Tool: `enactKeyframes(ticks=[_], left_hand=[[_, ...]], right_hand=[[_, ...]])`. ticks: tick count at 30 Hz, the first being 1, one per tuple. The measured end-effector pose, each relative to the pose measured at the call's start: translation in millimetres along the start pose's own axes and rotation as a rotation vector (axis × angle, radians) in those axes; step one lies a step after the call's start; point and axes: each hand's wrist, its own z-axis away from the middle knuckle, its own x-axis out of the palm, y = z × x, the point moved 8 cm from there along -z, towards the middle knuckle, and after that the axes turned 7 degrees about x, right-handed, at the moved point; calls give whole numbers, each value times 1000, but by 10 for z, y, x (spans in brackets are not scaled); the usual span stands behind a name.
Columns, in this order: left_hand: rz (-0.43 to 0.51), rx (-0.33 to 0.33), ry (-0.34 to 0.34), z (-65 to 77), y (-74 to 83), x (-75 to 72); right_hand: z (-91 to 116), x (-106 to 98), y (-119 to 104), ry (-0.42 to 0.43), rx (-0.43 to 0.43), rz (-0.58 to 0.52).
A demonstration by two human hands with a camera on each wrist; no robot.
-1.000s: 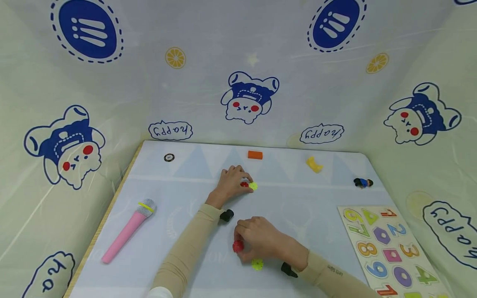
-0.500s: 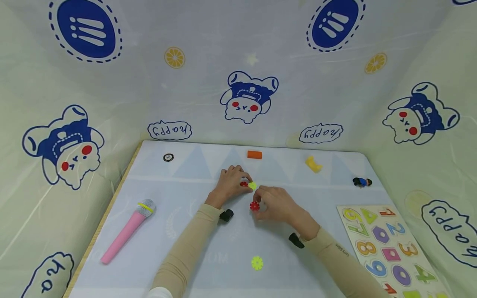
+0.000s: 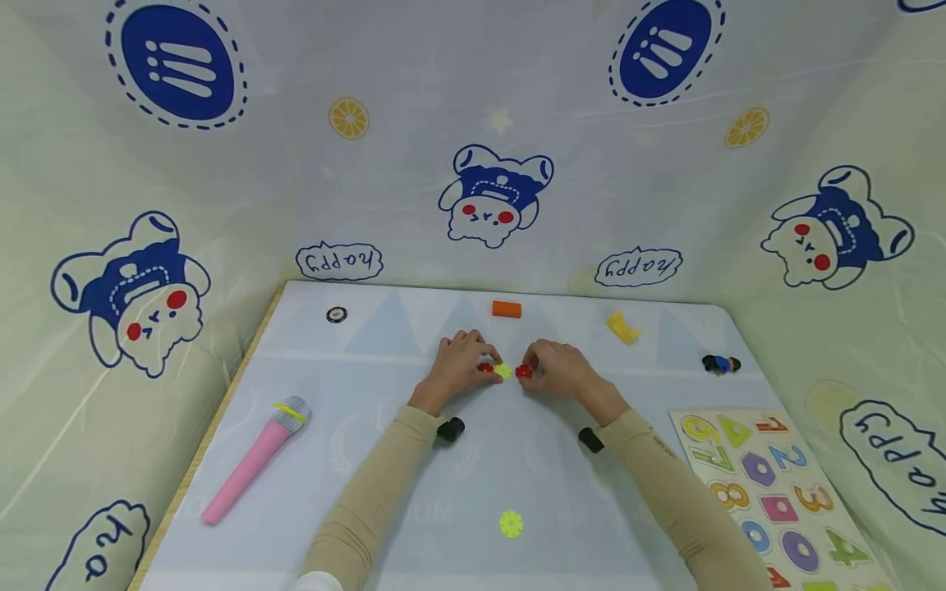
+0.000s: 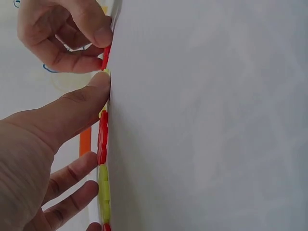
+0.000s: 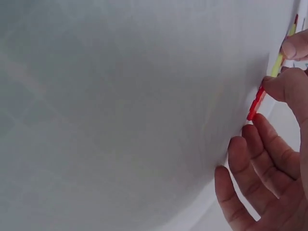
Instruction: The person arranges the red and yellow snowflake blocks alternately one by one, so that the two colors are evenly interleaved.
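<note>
On the table a row of notched plastic discs lies flat, red and yellow-green in turn. My left hand (image 3: pixel 458 364) holds the row, thumb at the yellow-green disc (image 3: pixel 502 371) on its right end and fingers over the far side. Beside that disc shows a red disc (image 3: pixel 484 367); in the left wrist view another yellow-green disc (image 4: pixel 104 192) follows, the rest cut off by the frame. My right hand (image 3: pixel 563 371) pinches a separate red disc (image 3: pixel 524 372) close to the row's right end. Whether their edges touch is hard to tell.
A loose yellow-green disc (image 3: pixel 511 524) lies near the front. Around stand a pink microphone (image 3: pixel 254 460), a black round chip (image 3: pixel 336 314), an orange block (image 3: pixel 506 309), a yellow piece (image 3: pixel 624 327), a small figure (image 3: pixel 720 364) and a number puzzle board (image 3: pixel 776 492).
My right hand has carried the red disc from the front of the table away from me, up to the row's right end. My left hand has stayed in place.
</note>
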Motion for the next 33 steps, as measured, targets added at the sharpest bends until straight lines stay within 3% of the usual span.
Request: enactKeyframes(ticks=[24, 29, 33], left_hand=[[0, 11, -18, -44, 34, 25], [0, 6, -51, -60, 42, 19], [11, 21, -69, -90, 82, 45]], right_hand=[[125, -14, 5, 35, -42, -61], [307, 23, -14, 1, -21, -86], [567, 74, -157, 2, -84, -67]])
